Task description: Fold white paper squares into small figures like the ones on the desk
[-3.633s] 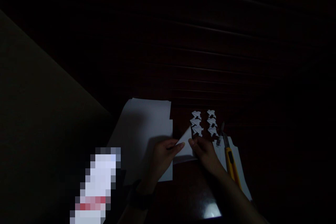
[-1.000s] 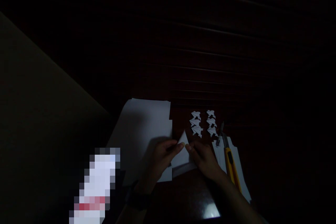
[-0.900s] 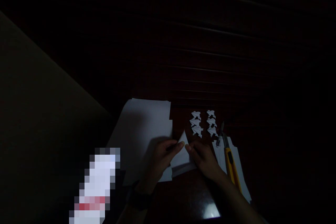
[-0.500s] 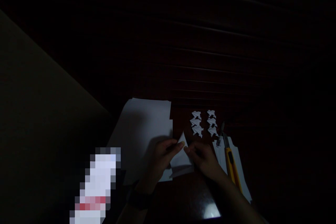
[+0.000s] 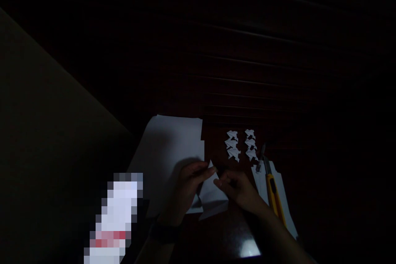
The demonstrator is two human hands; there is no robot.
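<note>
A white sheet of paper (image 5: 213, 198), folded to a point at its top, is held up between my two hands. My left hand (image 5: 189, 183) pinches its upper left edge near the tip, thumb in front. On the right edge, my right hand (image 5: 236, 187) grips it with thumb and curled fingers; the fingertips behind the paper are hidden. Beyond my hands, several small folded paper figures (image 5: 232, 144) lie in two columns on the dark table. The scene is very dim.
A stack of white paper (image 5: 167, 148) lies at the left. On the right, a yellow utility knife (image 5: 274, 198) with its blade out rests on white paper pieces (image 5: 286, 202), beside a dark pointed tool (image 5: 262, 149). A pixelated patch covers the lower left.
The folded paper's tip has shifted left and slightly down, tilting the sheet. My right thumb has moved a little left and lower along the paper's edge.
</note>
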